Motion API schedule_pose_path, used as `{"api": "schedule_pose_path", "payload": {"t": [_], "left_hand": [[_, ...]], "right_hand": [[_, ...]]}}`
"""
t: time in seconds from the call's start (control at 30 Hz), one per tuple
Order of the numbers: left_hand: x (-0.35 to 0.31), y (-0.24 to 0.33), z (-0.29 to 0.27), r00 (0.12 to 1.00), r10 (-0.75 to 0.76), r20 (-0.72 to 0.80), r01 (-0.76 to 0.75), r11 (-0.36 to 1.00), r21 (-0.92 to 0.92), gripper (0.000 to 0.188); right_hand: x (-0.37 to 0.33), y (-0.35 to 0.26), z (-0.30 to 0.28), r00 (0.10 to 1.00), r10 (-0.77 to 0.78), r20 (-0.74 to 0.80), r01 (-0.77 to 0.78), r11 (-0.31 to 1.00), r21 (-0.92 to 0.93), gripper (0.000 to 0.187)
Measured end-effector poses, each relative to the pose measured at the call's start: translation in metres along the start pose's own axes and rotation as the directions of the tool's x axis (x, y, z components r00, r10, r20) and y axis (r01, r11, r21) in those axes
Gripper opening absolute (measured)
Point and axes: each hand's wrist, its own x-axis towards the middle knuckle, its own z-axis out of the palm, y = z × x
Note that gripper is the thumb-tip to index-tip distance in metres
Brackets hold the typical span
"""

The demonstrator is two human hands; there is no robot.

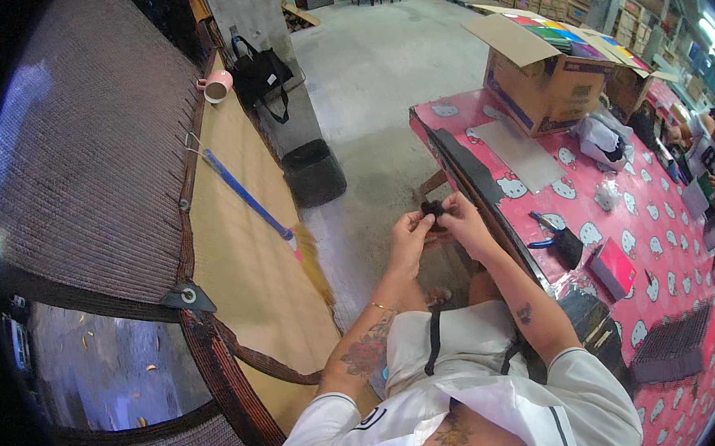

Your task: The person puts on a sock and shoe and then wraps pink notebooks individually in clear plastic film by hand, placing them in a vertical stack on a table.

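Head view: a seated person in a white shirt works beside a long table with a pink cartoon-print cover (pixel 522 210). From here I see the left hand (pixel 410 233) and the right hand (pixel 460 215) pinching a small dark object (pixel 432 209) between their fingertips, in front of the lap and just off the table's edge. On the table, an open brown-and-purple cardboard box (pixel 560 93) holds flat, brightly coloured packs (pixel 558 39) up to its flaps. Next to it, a crumpled clear plastic bag (pixel 594 137) contains something dark. Nearer the person lies an upright-edged bright pink box (pixel 613 268), its contents hidden. Across the aisle, a black plastic bin (pixel 314 178) stands on the floor, its inside too dark to read; a pink mug (pixel 217 85) sits on a tan ledge (pixel 236 198).
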Motion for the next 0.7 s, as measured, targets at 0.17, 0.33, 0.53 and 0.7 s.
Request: {"api": "schedule_pose_path", "payload": {"t": [0.17, 0.33, 0.53, 0.7], "left_hand": [[0.018, -0.015, -0.023, 0.857, 0.498, 0.134, -0.432, 0.552, 0.713, 0.014], [0.011, -0.002, -0.016, 0.936, 0.338, 0.096, -0.310, 0.664, 0.681, 0.013], [0.022, 0.000, -0.045, 0.965, 0.263, -0.015, -0.260, 0.962, 0.083, 0.012], [0.009, -0.006, -0.037, 0.964, 0.261, 0.052, -0.243, 0.779, 0.578, 0.012]], "right_hand": [[-0.022, -0.003, 0.020, 0.977, -0.207, -0.045, 0.153, 0.835, -0.528, 0.034], [-0.029, 0.008, 0.025, 0.972, -0.210, -0.103, 0.131, 0.855, -0.502, 0.028], [-0.017, 0.018, 0.030, 0.940, 0.005, -0.342, -0.112, 0.950, -0.292, 0.011], [-0.003, 0.033, 0.027, 0.964, 0.261, -0.059, -0.229, 0.918, 0.324, 0.013]]}}
